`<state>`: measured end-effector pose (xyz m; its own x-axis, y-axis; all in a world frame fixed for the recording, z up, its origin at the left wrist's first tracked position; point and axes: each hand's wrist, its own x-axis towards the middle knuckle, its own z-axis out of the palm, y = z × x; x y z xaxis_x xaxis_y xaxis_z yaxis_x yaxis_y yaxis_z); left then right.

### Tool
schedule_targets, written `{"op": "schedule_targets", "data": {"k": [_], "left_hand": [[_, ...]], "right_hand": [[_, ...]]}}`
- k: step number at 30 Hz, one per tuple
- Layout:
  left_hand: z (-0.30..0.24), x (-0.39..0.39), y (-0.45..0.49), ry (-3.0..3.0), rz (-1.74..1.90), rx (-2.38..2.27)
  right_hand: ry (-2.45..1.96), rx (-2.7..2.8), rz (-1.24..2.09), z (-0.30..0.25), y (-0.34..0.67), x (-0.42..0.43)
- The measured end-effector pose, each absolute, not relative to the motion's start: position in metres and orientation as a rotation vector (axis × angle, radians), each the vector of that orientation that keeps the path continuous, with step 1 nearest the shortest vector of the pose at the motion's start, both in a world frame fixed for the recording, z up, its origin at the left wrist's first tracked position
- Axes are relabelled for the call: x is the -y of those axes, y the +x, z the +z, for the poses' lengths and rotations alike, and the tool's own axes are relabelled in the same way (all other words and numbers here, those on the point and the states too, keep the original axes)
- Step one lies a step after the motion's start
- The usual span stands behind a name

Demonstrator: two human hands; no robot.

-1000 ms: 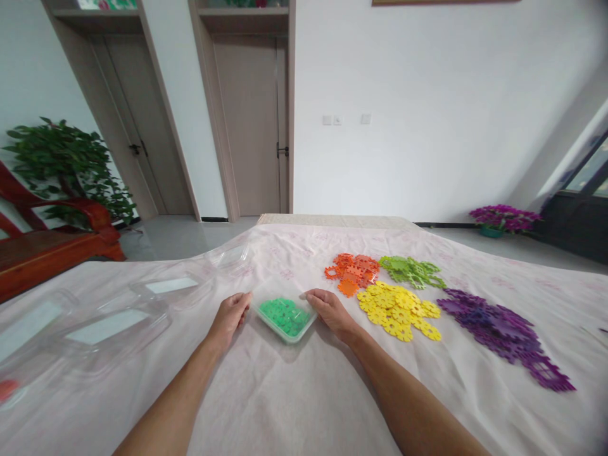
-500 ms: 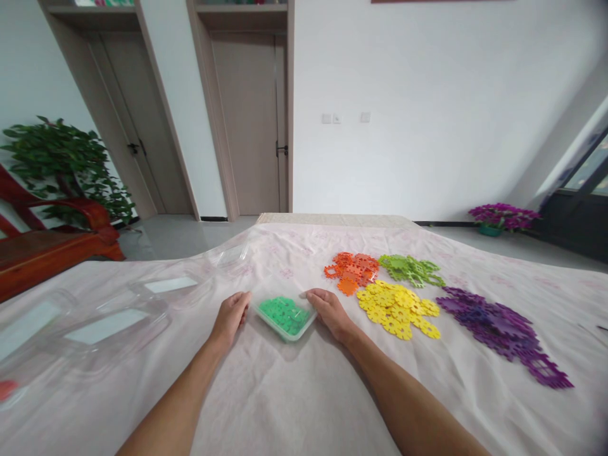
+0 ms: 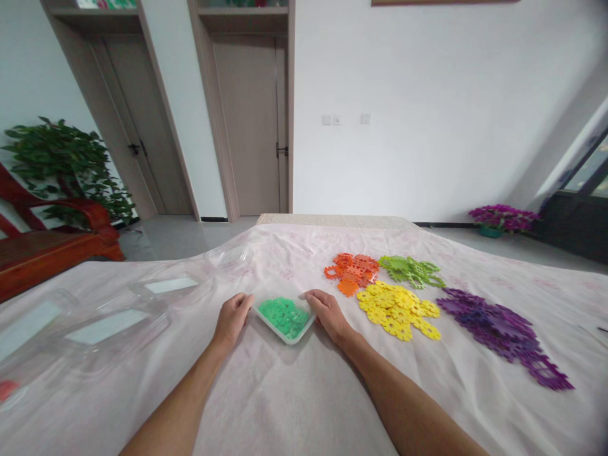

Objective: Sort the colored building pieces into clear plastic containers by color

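Green plastic pieces fill a clear plastic box that rests on the cloth in front of me. At its left corner, the closed fingers of my left hand grip the rim. My right hand pinches the opposite corner, its thumb on top of the edge. Whether a clear lid covers the box I cannot tell. Right of the box lie a yellow pile of flower-shaped discs, an orange pile of toothed pieces, a lime-green pile and a purple pile.
Several clear plastic containers, some with white labels, lie on the left of the patterned tablecloth. A red item shows at the left edge. Beyond the table are a wooden bench, a leafy plant and purple flowers.
My left hand has come slightly right, closer against the box's left corner. The right hand keeps its hold, and the box and piles stay in place.
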<state>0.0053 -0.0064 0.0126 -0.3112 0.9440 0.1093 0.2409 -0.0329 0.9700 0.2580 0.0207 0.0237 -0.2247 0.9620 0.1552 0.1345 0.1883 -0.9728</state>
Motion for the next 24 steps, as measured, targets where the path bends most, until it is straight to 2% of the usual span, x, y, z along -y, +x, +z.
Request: {"op": "schedule_targets", "data": {"k": [15, 17, 21, 24], "left_hand": [[0.013, 0.002, 0.003, 1.181, 1.349, -1.523], [0.013, 0.004, 0.005, 1.181, 1.366, -1.538], [0.012, 0.006, 0.006, 1.186, 1.4, -1.58], [0.011, 0.007, 0.006, 1.21, 1.391, -1.58]], "right_hand": [[-1.091, 1.568, 1.221, 0.018, 0.26, -0.024], [-1.15, 1.608, 1.165, 0.02, 0.261, -0.024], [-1.252, 1.799, 0.843, 0.026, 0.268, -0.025], [-1.255, 1.891, 0.813, 0.028, 0.272, -0.027]]}}
